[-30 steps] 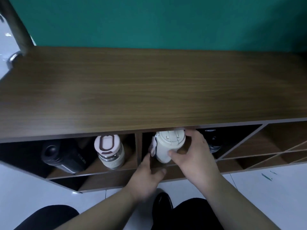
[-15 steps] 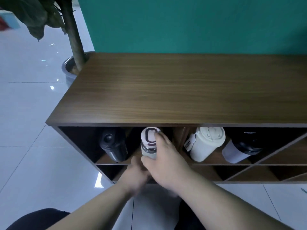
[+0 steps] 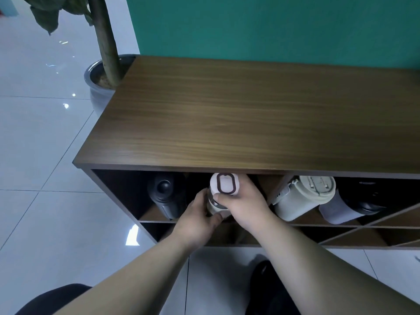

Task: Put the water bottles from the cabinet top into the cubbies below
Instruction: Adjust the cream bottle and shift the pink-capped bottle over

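Note:
The wooden cabinet top [image 3: 261, 114] carries no bottles. In the upper row of cubbies lie a black bottle [image 3: 167, 196] at the left, a white-lidded glass bottle [image 3: 223, 185] beside it, a cream tumbler [image 3: 302, 197] and a black-and-white bottle [image 3: 354, 205] to the right. Both hands grip the white-lidded bottle at the cubby mouth. My left hand [image 3: 200, 220] cups its body from below-left. My right hand [image 3: 245, 205] wraps its right side, thumb on the neck under the lid.
A potted plant [image 3: 106, 64] stands against the cabinet's left end, in front of the teal wall. White floor tiles [image 3: 41, 178] lie to the left. Lower diagonal cubbies [image 3: 363, 235] show below. My dark shoes and knees sit near the cabinet's base.
My right hand left the cream tumbler in its cubby and went left to the white-lidded bottle. Both hands now hold that bottle. My view swung left, showing the plant.

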`<state>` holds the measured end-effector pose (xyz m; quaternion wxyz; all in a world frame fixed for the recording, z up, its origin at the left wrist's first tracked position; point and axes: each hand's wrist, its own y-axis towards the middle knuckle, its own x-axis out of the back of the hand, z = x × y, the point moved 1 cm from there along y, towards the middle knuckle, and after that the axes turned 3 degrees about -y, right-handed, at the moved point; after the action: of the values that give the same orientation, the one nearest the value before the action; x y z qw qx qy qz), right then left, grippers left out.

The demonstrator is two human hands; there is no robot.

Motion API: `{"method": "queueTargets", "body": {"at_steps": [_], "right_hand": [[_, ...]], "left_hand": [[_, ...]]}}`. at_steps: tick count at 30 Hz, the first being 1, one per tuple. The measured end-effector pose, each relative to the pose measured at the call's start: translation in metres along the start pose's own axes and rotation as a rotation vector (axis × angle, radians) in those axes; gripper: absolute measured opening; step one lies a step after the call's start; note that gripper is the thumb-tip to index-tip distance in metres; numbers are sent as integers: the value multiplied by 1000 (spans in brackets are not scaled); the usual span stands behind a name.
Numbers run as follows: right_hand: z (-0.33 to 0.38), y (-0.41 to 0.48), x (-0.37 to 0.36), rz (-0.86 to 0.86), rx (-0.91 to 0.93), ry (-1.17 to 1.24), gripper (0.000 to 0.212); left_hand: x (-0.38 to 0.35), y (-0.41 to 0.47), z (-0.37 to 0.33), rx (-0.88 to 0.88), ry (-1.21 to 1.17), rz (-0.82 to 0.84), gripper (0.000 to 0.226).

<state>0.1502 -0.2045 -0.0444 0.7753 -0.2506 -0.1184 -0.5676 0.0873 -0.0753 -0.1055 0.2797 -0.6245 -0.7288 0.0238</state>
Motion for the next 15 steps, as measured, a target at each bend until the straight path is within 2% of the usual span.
{"method": "queueTargets", "body": {"at_steps": [3, 15], "right_hand": [[0, 0, 1, -17, -15, -5, 35], [-5, 0, 0, -13, 1, -2, 37]], "left_hand": [[2, 1, -6, -34, 25, 12, 54], [2, 7, -1, -69, 119, -34, 53]]}}
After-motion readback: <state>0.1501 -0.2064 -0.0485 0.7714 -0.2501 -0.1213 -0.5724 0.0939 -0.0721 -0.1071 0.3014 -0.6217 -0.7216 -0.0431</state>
